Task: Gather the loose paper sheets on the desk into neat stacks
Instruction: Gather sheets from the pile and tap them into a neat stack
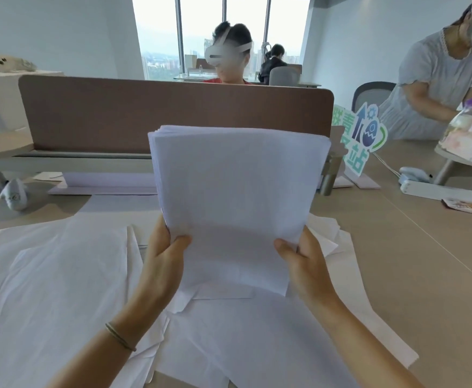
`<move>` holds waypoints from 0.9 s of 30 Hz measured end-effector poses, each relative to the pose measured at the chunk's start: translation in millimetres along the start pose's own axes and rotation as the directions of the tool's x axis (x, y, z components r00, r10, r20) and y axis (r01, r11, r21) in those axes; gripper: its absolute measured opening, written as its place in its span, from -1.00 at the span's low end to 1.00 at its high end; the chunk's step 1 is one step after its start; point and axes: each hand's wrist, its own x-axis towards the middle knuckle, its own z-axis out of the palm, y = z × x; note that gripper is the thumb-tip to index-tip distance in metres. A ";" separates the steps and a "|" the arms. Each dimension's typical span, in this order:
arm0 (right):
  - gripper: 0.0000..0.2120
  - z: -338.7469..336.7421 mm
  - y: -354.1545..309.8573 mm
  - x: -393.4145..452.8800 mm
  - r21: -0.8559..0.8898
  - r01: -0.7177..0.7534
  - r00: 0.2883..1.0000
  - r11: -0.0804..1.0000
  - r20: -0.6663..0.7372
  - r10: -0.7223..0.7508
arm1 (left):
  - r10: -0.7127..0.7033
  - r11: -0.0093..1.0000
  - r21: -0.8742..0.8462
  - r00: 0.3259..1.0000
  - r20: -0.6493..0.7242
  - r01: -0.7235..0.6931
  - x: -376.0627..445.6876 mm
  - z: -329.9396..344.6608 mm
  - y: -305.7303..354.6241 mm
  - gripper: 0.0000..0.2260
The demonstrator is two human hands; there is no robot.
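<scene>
A thick stack of white paper sheets (237, 197) stands upright in front of me, its top edges slightly uneven. My left hand (163, 256) grips its lower left side with the thumb on the front. On the lower right side my right hand (303, 261) holds it the same way. Loose white sheets (61, 281) lie spread and overlapping on the desk (414, 264) below the stack, reaching from the left edge to past my right forearm.
A brown divider panel (117, 113) runs along the back of the desk. A colourful sign (360, 135) stands at its right end. A white power strip (439, 189) and a snack packet (465, 207) lie at the right. People sit behind and to the right.
</scene>
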 end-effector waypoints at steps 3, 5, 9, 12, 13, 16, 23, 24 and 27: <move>-0.54 -0.2 -10.2 5.9 0.015 -0.031 0.999 0.999 -0.016 0.032 | -0.016 0.994 0.111 0.994 0.110 0.004 11.9 -15.1 7.5 -0.67; -0.59 -2.2 -16.4 10.4 0.006 -0.126 0.989 0.992 0.084 0.125 | -0.144 0.989 0.064 0.978 0.148 0.136 15.0 -28.4 8.4 -0.70; -0.78 -30.1 -3.3 14.2 -0.253 -0.269 0.954 0.929 0.060 0.293 | -0.367 0.926 0.101 0.930 0.029 0.362 5.8 -59.5 -13.0 -0.75; -0.82 -77.2 9.9 11.9 -0.696 -0.268 0.963 0.666 -0.178 0.202 | -0.480 0.868 0.124 0.876 -0.038 0.481 -4.0 -82.7 -31.4 -0.74; -0.82 -87.2 10.4 7.0 -0.720 -0.262 0.963 0.643 -0.151 0.223 | -0.510 0.852 0.109 0.859 -0.041 0.511 -6.7 -87.8 -35.6 -0.72; -0.43 -88.0 10.6 -18.1 -0.807 -0.177 0.926 0.563 0.057 0.374 | -0.560 0.823 0.065 0.825 -0.073 0.564 -9.9 -94.0 -45.8 -0.69; -0.23 -66.6 22.8 -29.5 -0.842 -0.189 0.890 0.506 0.072 0.451 | -0.557 0.828 0.037 0.828 -0.068 0.560 -10.8 -88.9 -52.2 -0.64; -0.40 -69.3 26.0 -25.9 -0.800 -0.240 0.877 0.550 0.064 0.476 | -0.556 0.829 0.037 0.829 -0.066 0.559 -11.4 -89.1 -51.9 -0.64; -0.77 -85.1 35.7 -14.9 -0.648 -0.361 0.907 0.670 -0.078 0.413 | -0.546 0.837 0.015 0.836 -0.061 0.548 -10.9 -91.6 -50.8 -0.66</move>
